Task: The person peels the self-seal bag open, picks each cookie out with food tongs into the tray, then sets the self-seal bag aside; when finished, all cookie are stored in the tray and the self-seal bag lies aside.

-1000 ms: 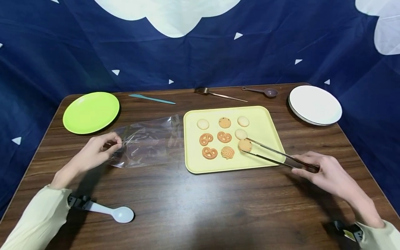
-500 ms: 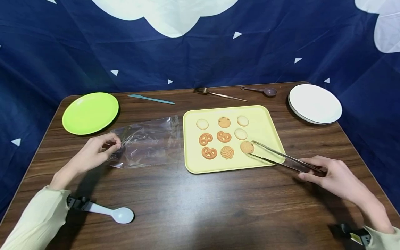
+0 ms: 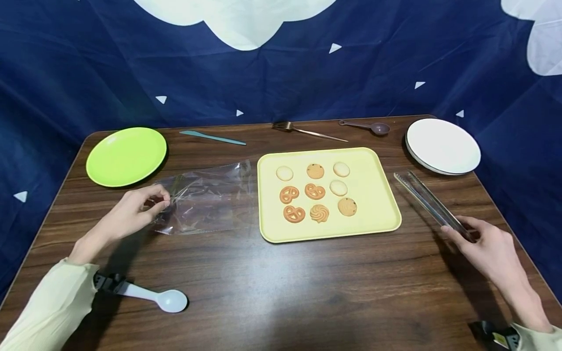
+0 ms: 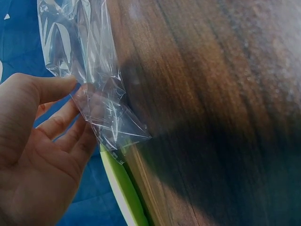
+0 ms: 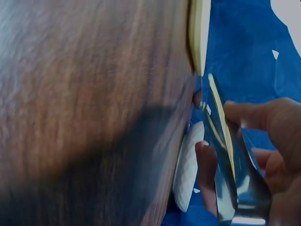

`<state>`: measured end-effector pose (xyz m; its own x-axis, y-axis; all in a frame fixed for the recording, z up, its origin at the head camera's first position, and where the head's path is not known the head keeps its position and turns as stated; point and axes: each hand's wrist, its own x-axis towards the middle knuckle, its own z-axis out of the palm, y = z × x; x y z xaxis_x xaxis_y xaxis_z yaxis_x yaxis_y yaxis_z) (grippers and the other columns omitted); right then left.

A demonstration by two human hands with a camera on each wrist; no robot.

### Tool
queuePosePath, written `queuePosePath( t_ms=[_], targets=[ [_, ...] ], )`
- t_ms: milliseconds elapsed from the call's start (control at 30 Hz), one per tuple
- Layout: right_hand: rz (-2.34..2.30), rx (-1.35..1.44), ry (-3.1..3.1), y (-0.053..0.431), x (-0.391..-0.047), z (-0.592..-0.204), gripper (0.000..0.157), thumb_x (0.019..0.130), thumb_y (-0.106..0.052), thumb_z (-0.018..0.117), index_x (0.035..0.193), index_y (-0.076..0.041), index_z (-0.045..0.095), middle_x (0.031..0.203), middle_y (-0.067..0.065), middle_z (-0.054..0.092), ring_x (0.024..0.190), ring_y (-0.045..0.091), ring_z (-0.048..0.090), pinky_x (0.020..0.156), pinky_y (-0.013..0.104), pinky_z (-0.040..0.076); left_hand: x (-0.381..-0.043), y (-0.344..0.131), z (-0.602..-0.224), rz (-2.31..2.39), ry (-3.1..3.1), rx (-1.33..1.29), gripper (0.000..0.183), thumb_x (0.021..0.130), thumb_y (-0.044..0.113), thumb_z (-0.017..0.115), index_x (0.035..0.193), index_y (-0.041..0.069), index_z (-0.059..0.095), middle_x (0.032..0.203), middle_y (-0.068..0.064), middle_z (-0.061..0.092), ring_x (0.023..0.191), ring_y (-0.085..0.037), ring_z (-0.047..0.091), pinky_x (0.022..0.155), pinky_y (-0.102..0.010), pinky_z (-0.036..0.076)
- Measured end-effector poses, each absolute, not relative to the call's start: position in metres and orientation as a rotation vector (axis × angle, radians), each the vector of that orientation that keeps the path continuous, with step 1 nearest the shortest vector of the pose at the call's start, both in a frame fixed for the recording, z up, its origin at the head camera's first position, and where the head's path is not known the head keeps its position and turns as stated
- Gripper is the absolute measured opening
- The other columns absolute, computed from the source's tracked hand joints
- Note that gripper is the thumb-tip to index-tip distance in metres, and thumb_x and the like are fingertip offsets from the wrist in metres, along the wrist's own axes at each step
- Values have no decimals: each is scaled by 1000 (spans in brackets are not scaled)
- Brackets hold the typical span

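Between thumb and fingers, my left hand (image 3: 133, 212) pinches the edge of a clear plastic bag (image 3: 210, 200) that lies flat on the table; the left wrist view shows the grip on the film (image 4: 101, 89). My right hand (image 3: 489, 248) holds metal tongs (image 3: 432, 202) to the right of the tray, their arms a little apart with nothing between the tips. On the yellow tray (image 3: 377, 214) lie several cookies in rows: round pale ones, pretzel-shaped ones, a swirled cookie (image 3: 319, 213) and chip-dotted ones. A chip-dotted cookie (image 3: 347, 206) sits at the front right of the group.
A green plate (image 3: 127, 157) stands at the back left, white plates (image 3: 443, 146) at the back right. Along the back edge lie a blue knife (image 3: 212, 138), a fork (image 3: 309, 132) and a brown measuring spoon (image 3: 378, 128). A white spoon (image 3: 171, 301) lies by the left sleeve.
The tongs have let go of the chip-dotted cookie on the tray. My right hand has drawn them right, off the tray, and their arms have come closer together. The left hand stays put.
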<state>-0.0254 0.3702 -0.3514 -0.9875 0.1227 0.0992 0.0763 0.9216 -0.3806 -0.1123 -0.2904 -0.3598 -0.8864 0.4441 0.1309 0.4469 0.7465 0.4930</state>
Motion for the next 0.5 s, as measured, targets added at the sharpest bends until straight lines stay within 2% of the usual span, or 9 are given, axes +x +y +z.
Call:
queuePosePath(
  t_ms=[133, 233, 333, 500],
  targets=[
    [568, -189, -2993, 371, -28, -355, 50, 87, -38, 66, 110, 6, 60, 76, 19, 64, 63, 31, 57, 52, 41, 40, -112, -289, -360, -844, -2928, -749, 11, 89, 0, 61, 88, 11, 58, 76, 0, 56, 66, -10, 48, 57, -25, 42],
    [574, -179, -2997, 370, -29, -357, 49, 87, -38, 66, 108, 6, 59, 83, 26, 63, 73, 46, 58, 57, 53, 39, -113, -289, -360, -844, -2926, -751, 12, 89, 0, 61, 88, 11, 58, 76, 0, 57, 66, -10, 49, 56, -25, 42],
    [573, -150, -3000, 369, -31, -359, 46, 87, -36, 66, 104, 6, 59, 77, 23, 62, 70, 47, 57, 56, 55, 38, -114, -289, -360, -837, -2921, -760, 12, 88, -1, 61, 88, 11, 59, 77, 0, 58, 68, -9, 50, 56, -25, 41],
    [523, -90, -3071, 367, -37, -358, 46, 86, -37, 67, 102, 5, 55, 70, 13, 59, 64, 42, 57, 53, 54, 39, -116, -289, -360, -815, -2904, -784, 14, 87, -2, 62, 88, 11, 59, 78, 1, 59, 70, -7, 50, 57, -23, 41]
  ],
)
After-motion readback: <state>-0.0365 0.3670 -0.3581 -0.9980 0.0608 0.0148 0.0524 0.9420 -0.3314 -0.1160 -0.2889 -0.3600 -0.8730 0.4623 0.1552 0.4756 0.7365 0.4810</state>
